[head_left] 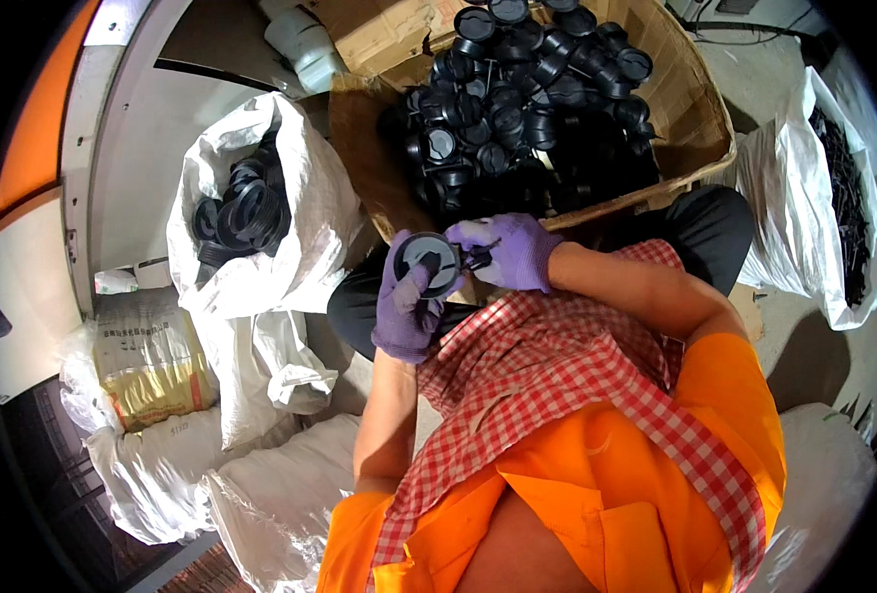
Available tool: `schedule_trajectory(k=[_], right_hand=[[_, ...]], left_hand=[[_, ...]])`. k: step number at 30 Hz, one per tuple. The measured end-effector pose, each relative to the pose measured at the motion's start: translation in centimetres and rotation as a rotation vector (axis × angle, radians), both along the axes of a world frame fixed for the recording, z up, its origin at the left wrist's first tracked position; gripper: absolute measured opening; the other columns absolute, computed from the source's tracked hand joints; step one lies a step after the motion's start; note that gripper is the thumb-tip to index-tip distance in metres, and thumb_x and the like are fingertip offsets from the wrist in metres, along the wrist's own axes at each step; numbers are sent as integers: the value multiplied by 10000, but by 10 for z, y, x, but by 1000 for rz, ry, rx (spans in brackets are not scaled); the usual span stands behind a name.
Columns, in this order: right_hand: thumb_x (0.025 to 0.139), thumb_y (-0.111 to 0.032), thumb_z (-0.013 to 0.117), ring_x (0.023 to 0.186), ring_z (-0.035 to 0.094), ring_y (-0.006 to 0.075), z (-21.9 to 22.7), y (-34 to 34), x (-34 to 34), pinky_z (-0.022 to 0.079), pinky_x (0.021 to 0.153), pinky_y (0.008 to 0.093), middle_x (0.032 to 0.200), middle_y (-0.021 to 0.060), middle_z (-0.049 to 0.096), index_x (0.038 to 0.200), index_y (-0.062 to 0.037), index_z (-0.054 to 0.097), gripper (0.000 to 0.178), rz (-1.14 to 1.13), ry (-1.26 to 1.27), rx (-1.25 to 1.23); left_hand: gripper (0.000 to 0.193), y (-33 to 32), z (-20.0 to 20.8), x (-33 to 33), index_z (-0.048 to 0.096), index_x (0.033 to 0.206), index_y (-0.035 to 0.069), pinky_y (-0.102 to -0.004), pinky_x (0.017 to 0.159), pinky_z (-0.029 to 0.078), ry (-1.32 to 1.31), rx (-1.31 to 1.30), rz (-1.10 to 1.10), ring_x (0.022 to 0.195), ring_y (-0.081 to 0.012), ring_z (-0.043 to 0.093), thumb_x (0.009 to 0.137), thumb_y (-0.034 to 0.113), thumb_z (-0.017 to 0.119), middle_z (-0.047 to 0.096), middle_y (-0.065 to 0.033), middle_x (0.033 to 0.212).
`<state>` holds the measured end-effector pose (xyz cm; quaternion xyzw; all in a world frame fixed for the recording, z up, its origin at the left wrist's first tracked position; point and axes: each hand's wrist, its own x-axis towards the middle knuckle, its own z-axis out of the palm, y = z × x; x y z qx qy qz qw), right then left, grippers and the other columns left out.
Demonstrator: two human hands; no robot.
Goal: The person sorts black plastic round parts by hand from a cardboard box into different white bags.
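Observation:
My left hand (pixel 405 314), in a purple glove, is closed round a round black plastic cap (pixel 444 259), with the thumb laid across its grey-looking face. At the cap's right edge, my right hand (pixel 519 253), gloved alike, pinches small dark pieces (pixel 478 259) between its fingers. Their exact shape is partly hidden by the glove. Both hands are over my lap, just in front of a cardboard box (pixel 700 133). A large heap of similar black caps (pixel 505 111) fills that box.
On the left stands a white woven sack (pixel 305 198) holding black rings (pixel 246 208). To the right, another white sack (pixel 779 198) contains thin black parts (pixel 841 208). Full white sacks (pixel 280 494) and a yellow-labelled package (pixel 152 361) lie at the lower left.

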<state>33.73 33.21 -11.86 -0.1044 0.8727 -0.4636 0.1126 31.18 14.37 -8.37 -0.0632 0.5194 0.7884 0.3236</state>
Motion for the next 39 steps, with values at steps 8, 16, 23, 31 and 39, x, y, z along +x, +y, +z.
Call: schedule_trajectory(k=[8,16,23,31,39], right_hand=[[769,-315,575,774,619,277,-14,-20,-6,477,699,396,864,121,633,899,-110,617,247,189,-6,276],[773,-187,617,683,574,113,19,16,-18,463,658,242,747,58,632,857,5,634,210,480,-620,-1048],[868,-144,482,829,564,128,-24,-23,-51,432,809,248,839,58,614,925,-20,600,180,5,104,-889],[737,-63,548,958,570,290,-64,-37,-129,462,820,388,1037,55,597,978,-203,617,287,-440,292,38],[761,-177,604,838,614,196,-227,-20,-229,478,793,310,938,44,666,996,-150,669,245,-755,-363,-159]], left_hand=[[305,-25,4,-9,522,1077,-18,-271,801,457,762,-930,-456,907,-152,573,788,43,595,600,-67,1015],[305,-31,22,-1,482,1109,-10,-289,784,453,1022,-909,-225,873,-175,564,836,90,572,583,-89,1004],[496,-17,-16,6,410,1287,18,-326,936,399,1182,-584,-446,1092,-229,525,815,47,559,522,-122,1204],[487,-17,40,-35,611,1072,37,-344,808,440,1478,-990,8,923,-267,551,587,-11,631,553,-159,1002],[446,-88,116,-163,518,1183,-31,-338,837,481,1243,-706,570,981,-267,564,746,21,587,581,-156,1107]])
